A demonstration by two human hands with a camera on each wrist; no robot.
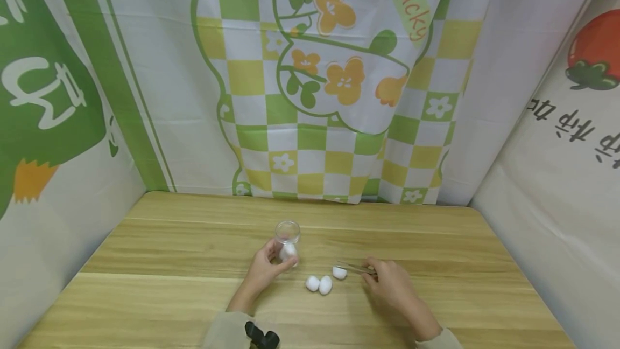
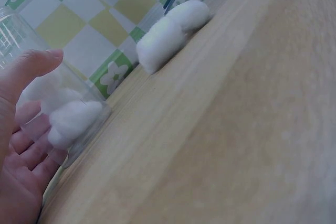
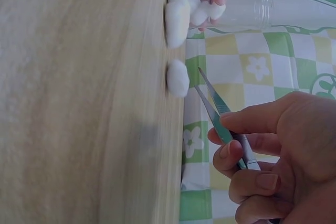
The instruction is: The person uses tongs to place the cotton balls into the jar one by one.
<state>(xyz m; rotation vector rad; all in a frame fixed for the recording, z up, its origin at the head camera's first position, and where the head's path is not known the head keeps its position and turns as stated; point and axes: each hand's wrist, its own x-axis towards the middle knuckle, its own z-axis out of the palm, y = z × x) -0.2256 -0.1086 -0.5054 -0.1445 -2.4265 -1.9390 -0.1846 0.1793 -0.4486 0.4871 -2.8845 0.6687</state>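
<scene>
My left hand grips a clear jar that stands upright and uncapped on the table. White cotton balls fill its lower part, seen through the wall between thumb and fingers. My right hand pinches metal tweezers between thumb and fingers, tips slightly apart and pointing left. Nothing sits between the tips. Just by them lies a single cotton ball. Two more cotton balls, a left one and a right one, lie side by side on the table between the hands.
The wooden table meets a green-and-yellow checkered curtain at its back edge. Printed cloth walls stand at both sides. A black device is strapped at the left sleeve.
</scene>
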